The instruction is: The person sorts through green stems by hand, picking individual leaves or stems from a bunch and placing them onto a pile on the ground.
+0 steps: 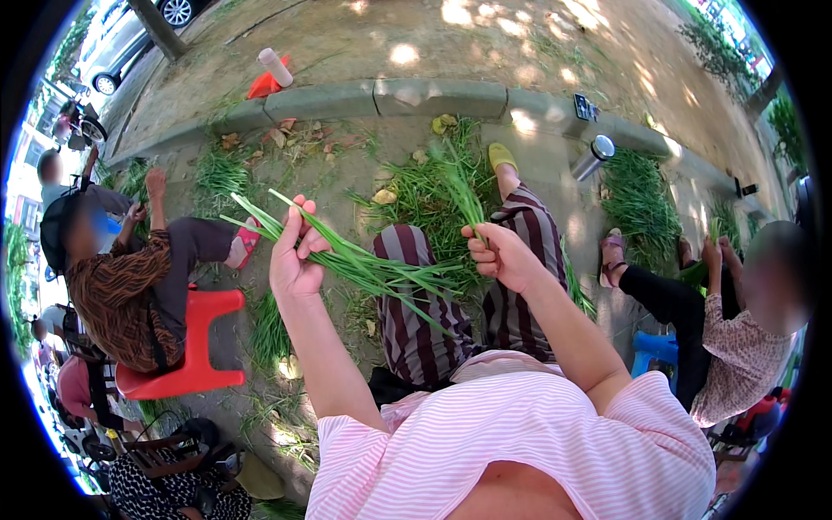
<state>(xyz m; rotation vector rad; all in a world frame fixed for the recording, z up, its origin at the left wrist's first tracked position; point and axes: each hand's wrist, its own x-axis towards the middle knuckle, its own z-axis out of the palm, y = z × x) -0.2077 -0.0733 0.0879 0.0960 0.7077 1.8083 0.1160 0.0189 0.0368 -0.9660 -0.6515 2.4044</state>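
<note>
My left hand (300,253) is closed round a bunch of garlic chives (373,267). Their pale stem ends stick out past my fingers to the upper left, and the green leaves trail right across my striped trouser leg. Lower on the right, my right hand (503,257) pinches a smaller tuft of green leaves (462,192) that points up and away from me. Beyond my knees a loose heap of chives (416,186) lies on the ground, with a few yellowed leaves (384,197) on it.
A person sits at left on a red plastic stool (204,334); another at right sits by a blue stool (652,354). A steel tumbler (594,158) stands near the stone kerb (442,98). More piles of chives (640,204) lie around. Beyond the kerb stands a pale bottle (276,67).
</note>
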